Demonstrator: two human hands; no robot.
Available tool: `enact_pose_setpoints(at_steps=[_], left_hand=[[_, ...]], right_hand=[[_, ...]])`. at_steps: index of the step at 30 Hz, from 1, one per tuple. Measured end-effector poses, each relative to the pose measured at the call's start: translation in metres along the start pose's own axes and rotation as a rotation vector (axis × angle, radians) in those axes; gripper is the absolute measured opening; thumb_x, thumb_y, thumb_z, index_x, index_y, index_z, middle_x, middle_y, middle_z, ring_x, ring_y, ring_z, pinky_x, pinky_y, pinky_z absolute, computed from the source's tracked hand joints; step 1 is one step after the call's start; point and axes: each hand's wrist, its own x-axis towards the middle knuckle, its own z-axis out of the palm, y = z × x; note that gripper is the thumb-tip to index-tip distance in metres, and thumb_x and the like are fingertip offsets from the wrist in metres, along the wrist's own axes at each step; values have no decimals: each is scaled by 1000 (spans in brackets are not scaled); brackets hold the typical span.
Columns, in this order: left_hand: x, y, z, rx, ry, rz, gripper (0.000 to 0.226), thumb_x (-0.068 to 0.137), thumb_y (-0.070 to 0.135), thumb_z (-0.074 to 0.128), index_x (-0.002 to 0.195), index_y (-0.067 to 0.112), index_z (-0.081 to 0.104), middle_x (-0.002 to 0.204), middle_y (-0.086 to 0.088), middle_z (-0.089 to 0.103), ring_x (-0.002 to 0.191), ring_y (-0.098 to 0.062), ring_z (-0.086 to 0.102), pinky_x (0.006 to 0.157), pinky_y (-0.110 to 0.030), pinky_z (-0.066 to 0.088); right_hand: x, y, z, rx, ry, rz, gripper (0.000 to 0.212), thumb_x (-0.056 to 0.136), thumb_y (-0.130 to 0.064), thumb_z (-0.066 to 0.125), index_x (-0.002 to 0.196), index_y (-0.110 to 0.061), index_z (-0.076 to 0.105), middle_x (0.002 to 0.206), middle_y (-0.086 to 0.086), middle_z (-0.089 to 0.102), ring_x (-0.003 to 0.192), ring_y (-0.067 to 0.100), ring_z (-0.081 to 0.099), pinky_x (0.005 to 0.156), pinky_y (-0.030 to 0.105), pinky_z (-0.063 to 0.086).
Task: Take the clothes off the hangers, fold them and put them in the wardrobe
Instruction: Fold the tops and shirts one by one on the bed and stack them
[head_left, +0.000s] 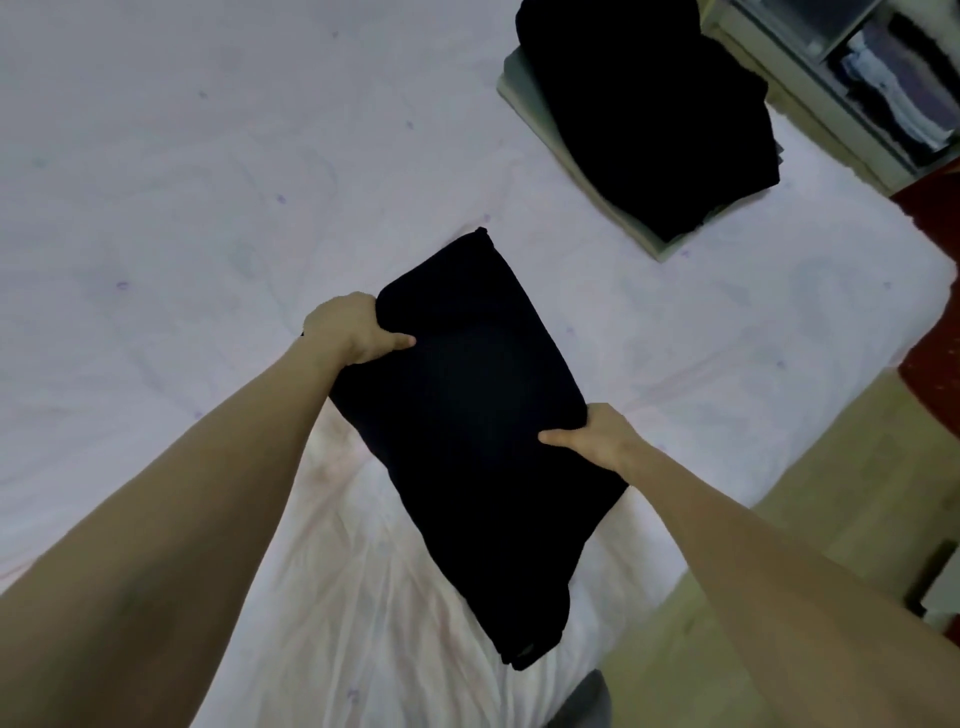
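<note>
A folded black garment (478, 415) lies lengthwise on the pale bed (182, 208), its near end hanging over the rumpled sheet. My left hand (353, 330) grips its far left edge, thumb on top. My right hand (597, 439) grips the right edge, thumb on top too. At the back right a stack of folded clothes (644, 109), black on top and pale green beneath, rests on the bed. Beyond it the open wardrobe (852, 78) shows shelves with folded clothes. No hangers are in view.
The bed's right edge runs diagonally, with wooden floor (779, 545) beside it. A dark red surface (935, 322) sits at the right edge of view. A grey object (584, 701) shows at the bottom edge.
</note>
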Motion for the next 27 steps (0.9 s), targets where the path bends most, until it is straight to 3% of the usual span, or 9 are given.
enact_pose_setpoints(at_steps=[3,7,9,13,22,27], left_hand=[[1,-1,-12,-32,-92,22,53,81,62,63,113,20,61,104,-1,64,98,-25,60,89,-37,48],[-5,-2,-14,-89,-69,114,50,85,51,65,122,19,58,115,-3,64,99,-24,58,88,-36,46],[-16,2,-15,-77,-8,186,50,87,48,63,126,19,52,119,-3,62,105,-26,57,88,-37,45],[-49,25,-39,82,88,315,42,93,44,57,119,15,42,110,-5,61,89,-25,55,70,-34,39],[-77,164,-170,222,478,454,35,95,40,52,115,15,38,99,-1,59,78,-30,60,64,-37,46],[-22,251,-214,229,525,448,36,95,40,50,119,16,38,108,0,59,83,-30,61,59,-33,37]], right_hand=[[-7,5,11,-108,-8,-19,31,85,-34,71,107,-13,66,98,4,69,88,21,66,82,29,52],[-18,1,24,240,3,-43,25,92,-15,61,117,-13,63,102,3,69,91,19,67,78,26,54],[-26,-3,19,288,-7,-56,25,92,-11,59,117,-15,61,105,3,68,93,19,66,82,30,55],[-52,-24,-12,341,24,-143,33,91,-3,58,120,-20,56,108,1,66,95,16,65,77,26,53],[-79,-100,-165,387,165,-358,47,90,-3,61,131,-22,52,117,-1,63,109,19,60,94,33,50],[-45,-127,-266,410,162,-401,47,91,-3,61,132,-22,50,110,-5,60,103,16,58,91,30,48]])
